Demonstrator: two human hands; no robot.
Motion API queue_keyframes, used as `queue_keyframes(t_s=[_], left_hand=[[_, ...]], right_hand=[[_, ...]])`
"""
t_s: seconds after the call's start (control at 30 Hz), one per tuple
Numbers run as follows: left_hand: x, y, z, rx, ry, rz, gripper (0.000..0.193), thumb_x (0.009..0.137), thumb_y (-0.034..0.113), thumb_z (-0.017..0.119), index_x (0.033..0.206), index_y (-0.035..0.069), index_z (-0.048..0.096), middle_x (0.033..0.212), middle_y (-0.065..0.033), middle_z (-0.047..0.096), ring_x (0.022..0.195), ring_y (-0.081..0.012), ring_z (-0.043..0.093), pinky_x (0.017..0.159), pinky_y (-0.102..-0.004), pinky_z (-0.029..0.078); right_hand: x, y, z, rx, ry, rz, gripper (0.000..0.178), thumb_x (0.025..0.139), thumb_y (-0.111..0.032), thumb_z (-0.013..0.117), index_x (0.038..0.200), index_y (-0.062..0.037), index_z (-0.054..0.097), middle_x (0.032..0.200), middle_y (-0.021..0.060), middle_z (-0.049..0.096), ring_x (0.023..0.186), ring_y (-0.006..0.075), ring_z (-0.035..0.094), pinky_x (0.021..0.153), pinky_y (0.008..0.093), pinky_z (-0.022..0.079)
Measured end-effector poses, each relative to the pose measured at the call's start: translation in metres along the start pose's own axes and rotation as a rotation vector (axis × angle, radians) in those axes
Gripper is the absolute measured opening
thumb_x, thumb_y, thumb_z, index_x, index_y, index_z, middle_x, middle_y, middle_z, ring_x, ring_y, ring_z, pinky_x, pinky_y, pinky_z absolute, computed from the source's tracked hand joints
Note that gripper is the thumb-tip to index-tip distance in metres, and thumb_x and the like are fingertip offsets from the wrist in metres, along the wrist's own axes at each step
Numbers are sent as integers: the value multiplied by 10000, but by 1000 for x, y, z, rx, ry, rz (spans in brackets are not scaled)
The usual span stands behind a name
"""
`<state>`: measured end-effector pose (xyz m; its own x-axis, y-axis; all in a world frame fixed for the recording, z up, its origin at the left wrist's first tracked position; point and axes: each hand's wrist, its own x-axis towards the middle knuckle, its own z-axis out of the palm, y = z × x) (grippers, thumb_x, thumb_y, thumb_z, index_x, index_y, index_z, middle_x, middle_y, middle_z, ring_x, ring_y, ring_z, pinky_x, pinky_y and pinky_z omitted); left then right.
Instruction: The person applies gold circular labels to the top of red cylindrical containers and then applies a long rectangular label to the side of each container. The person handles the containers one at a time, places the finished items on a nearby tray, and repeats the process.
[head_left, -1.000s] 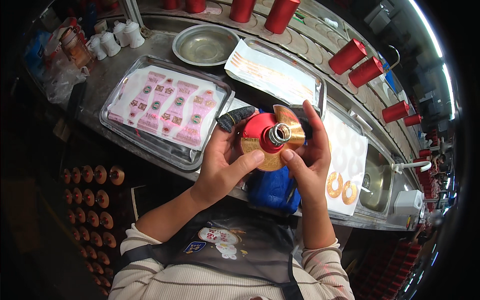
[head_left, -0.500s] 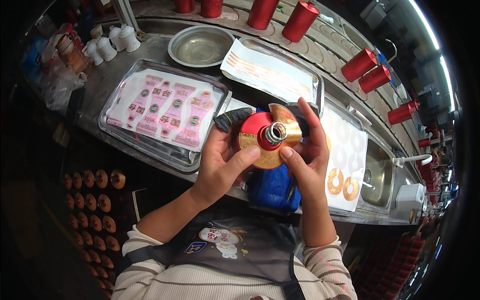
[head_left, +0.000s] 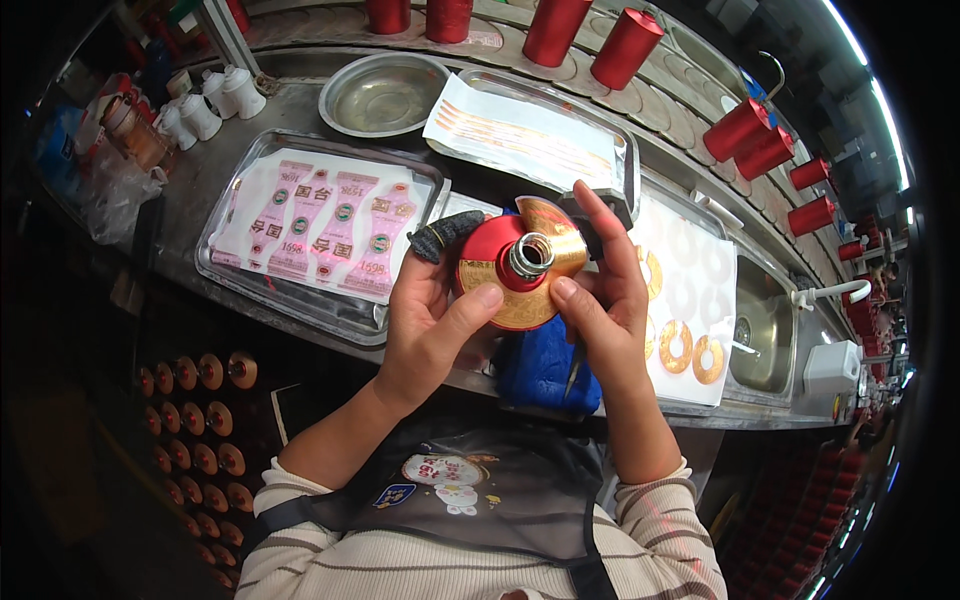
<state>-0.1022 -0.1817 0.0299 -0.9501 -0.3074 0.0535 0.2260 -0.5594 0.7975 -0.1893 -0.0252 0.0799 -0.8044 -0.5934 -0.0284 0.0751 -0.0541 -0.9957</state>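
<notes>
Between my hands is a red bottle (head_left: 484, 240), its open threaded neck facing up toward me. My left hand (head_left: 420, 325) is closed around the bottle's left side, with its thumb on the shoulder. Dark knitted covers sit on some of its fingers. A gold ring-shaped label (head_left: 528, 308) lies along the near shoulder, while its far right end stands up and curls away from the bottle. My right hand (head_left: 612, 315) grips the right side, thumb pressing the label's edge and one finger stretched upward. The bottle hides its other fingers.
A tray of pink labels (head_left: 325, 225) lies left, beside a metal bowl (head_left: 385, 95) and a tray of gold strips (head_left: 520, 130). Gold ring labels on a white sheet (head_left: 690, 300) lie right, near a sink (head_left: 765, 340). Red bottles (head_left: 627, 48) stand on the conveyor behind. A blue bundle (head_left: 545, 370) sits below.
The bottle and both hands appear slightly farther left in view, and the whole scene has shifted a little. The label's far end still stands up; the grip looks much the same.
</notes>
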Motion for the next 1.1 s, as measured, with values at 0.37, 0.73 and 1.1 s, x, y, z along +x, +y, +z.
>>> queue_keyframes(t_s=[0.37,0.73,1.1], left_hand=[[-3,-2,-1,23,-19,31,550,953,36,634,1447,4,397,1396,-144,522,1270,-192,547,1102,-360,436],[-3,-3,1,10,0,20,540,958,46,637,1441,6,400,1391,-138,523,1264,-184,548,1097,-355,439],[-4,-6,0,18,-7,38,563,952,53,647,1446,4,381,1385,-139,512,1260,-185,546,1089,-353,447]], right_hand=[[2,17,5,-43,59,-150,705,947,-42,643,1562,17,303,1539,148,421,1107,138,648,859,229,549],[1,15,4,-51,36,-154,681,953,-26,623,1555,25,308,1558,159,400,1202,180,615,930,265,545],[-2,14,4,-97,68,-109,726,906,-39,657,1557,3,339,1447,113,505,799,23,582,661,169,464]])
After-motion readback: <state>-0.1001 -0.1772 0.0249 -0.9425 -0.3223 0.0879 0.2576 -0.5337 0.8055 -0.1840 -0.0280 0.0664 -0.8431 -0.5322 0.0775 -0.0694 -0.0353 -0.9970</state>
